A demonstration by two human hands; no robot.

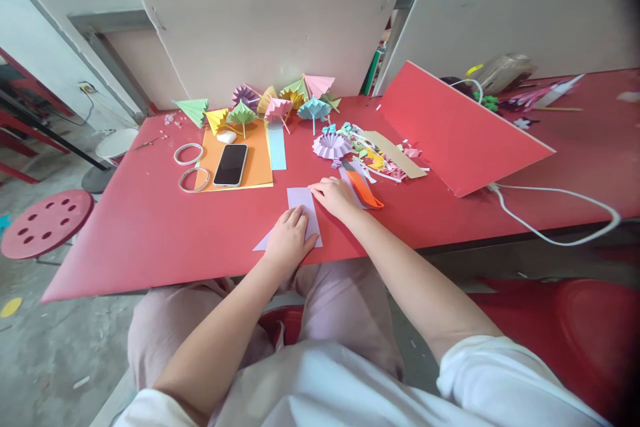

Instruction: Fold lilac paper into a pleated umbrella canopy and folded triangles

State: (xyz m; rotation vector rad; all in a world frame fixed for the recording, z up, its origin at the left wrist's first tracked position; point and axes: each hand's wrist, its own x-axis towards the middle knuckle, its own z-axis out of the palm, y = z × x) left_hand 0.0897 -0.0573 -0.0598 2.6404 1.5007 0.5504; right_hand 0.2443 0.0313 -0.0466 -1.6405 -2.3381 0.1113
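A pale lilac sheet of paper (301, 201) lies on the red table (150, 227) near its front edge. My left hand (289, 238) rests flat on the sheet's near part, pressing it down. My right hand (334, 195) touches the sheet's far right corner with its fingertips. Just right of that hand lies an orange pleated paper piece (366, 190). Neither hand grips anything.
A phone (231, 164) lies on orange paper (255, 167) beside two tape rings (189, 154). Folded paper umbrellas (273, 103) line the back, paper scraps (385, 157) and a lilac rosette (332, 145) sit in the middle. A red board (450, 133) leans at right, with a white cable (550, 213). A red stool (45, 221) stands at left.
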